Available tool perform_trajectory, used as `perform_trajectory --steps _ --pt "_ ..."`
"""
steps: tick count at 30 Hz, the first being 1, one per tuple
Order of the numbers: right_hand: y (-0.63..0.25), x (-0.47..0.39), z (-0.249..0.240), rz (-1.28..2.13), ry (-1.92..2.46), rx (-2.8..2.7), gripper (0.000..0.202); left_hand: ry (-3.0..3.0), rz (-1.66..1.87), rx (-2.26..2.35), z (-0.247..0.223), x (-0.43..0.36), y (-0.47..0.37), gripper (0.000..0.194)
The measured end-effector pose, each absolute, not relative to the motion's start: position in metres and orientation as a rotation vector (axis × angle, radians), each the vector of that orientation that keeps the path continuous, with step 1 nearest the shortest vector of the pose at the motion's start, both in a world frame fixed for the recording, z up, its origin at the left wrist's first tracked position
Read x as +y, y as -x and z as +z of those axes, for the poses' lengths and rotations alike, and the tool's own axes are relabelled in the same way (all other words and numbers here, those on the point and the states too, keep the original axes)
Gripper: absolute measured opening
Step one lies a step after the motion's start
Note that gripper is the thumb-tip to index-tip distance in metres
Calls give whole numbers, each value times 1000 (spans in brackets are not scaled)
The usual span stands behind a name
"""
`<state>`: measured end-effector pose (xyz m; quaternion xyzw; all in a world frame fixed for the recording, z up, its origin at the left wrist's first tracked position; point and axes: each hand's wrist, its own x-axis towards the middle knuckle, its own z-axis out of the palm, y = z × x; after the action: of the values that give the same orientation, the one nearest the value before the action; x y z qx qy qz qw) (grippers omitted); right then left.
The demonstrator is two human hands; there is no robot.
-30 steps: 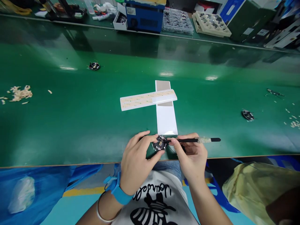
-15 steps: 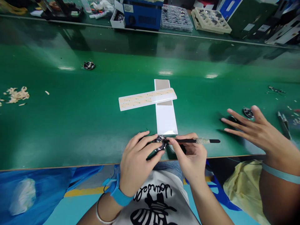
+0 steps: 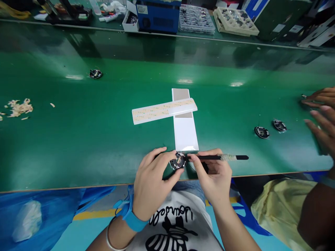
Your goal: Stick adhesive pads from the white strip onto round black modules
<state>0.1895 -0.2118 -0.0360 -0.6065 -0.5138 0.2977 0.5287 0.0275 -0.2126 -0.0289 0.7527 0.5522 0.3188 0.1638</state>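
Near the table's front edge, my left hand grips a small round black electronic assembly between thumb and fingers. Pinched in my right hand is a thin black tweezers-like tool, with clear tape wrapped round part of its handle. Its left end meets the assembly's right edge; the exact contact is too small to tell. Just beyond my hands lies a white card with a grey upper part. A strip of small yellowish stickers lies across that card.
Two round assemblies, one beside another, lie at right near a co-worker's hands. Another assembly sits back left. Pale scraps are heaped far left. A shelf holds a blue box and parts trays.
My left fingers have lifted off the assembly's top, showing more of it. The co-worker's hand has withdrawn right, and a round assembly now shows where that hand was.
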Motion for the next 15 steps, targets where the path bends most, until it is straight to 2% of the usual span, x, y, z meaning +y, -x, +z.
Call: perform_trajectory --steps 15 --pt "-190 -211 -32 778 1417 -1204 8 -2054 873 1601 -29 -214 -27 23"
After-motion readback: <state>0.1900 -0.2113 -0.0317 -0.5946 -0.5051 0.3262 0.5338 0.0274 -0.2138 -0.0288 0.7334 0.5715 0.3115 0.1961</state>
